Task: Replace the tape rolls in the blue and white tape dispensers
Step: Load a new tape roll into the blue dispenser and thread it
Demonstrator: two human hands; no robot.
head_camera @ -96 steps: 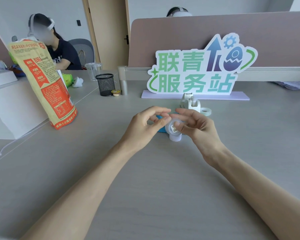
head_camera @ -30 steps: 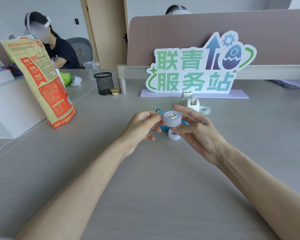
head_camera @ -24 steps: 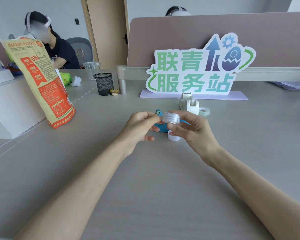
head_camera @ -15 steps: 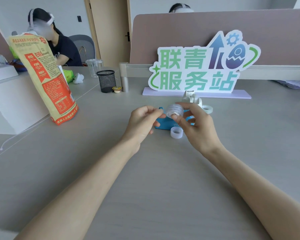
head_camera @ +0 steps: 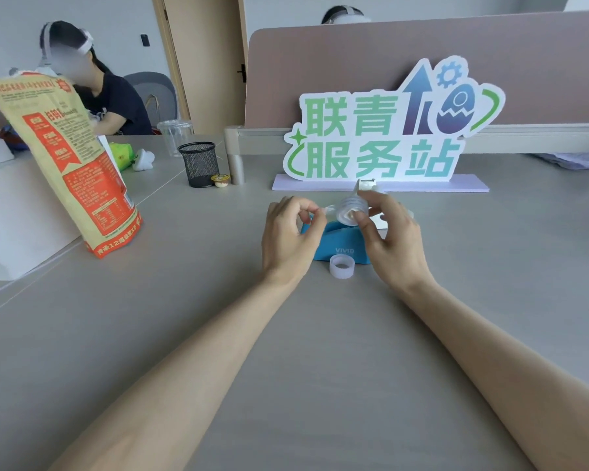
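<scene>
Right hand pinches light, rigid tape roll by its rim; left hand fingers pinch sticky, flimsy free end above blue dispenser.

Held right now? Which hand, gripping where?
Right hand pinches the tape roll by its rim, thumb against fingers. Left hand pinches the tape's loose end.
</scene>
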